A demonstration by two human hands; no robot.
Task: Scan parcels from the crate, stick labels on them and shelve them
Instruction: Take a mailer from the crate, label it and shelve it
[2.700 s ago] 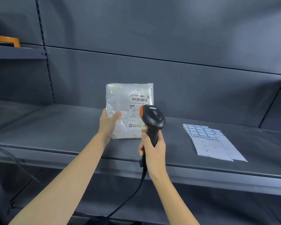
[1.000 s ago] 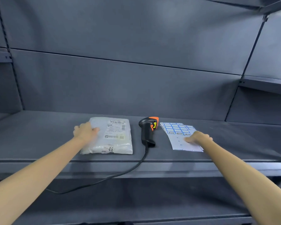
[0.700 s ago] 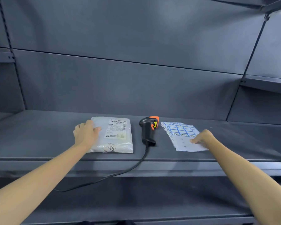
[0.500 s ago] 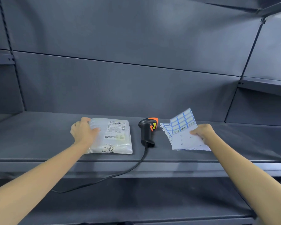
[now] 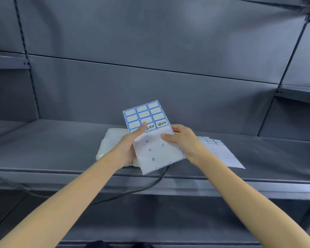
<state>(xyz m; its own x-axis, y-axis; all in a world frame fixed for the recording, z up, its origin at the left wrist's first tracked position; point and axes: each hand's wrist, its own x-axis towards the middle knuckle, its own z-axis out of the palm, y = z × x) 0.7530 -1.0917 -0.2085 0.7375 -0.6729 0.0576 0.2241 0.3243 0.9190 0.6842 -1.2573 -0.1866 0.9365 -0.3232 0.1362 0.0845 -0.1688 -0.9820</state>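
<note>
the soft white plastic parcel lies flat on the grey metal shelf. the left hand has let go of it and now pinches the blue and white sticker sheet, just lifted up. the right hand pinches it too, so peeling a label likely comes next.

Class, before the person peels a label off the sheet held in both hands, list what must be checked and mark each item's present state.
1. Label sheet gripped by left hand and right hand: ok.
2. Unpeeled labels remain on its upper rows: ok.
3. Parcel lies on the shelf within reach: ok.
4. Parcel's label area unobstructed: not ok, sheet covers it.
5. Scanner set down safely: cannot tell, only its cable shows.
</note>
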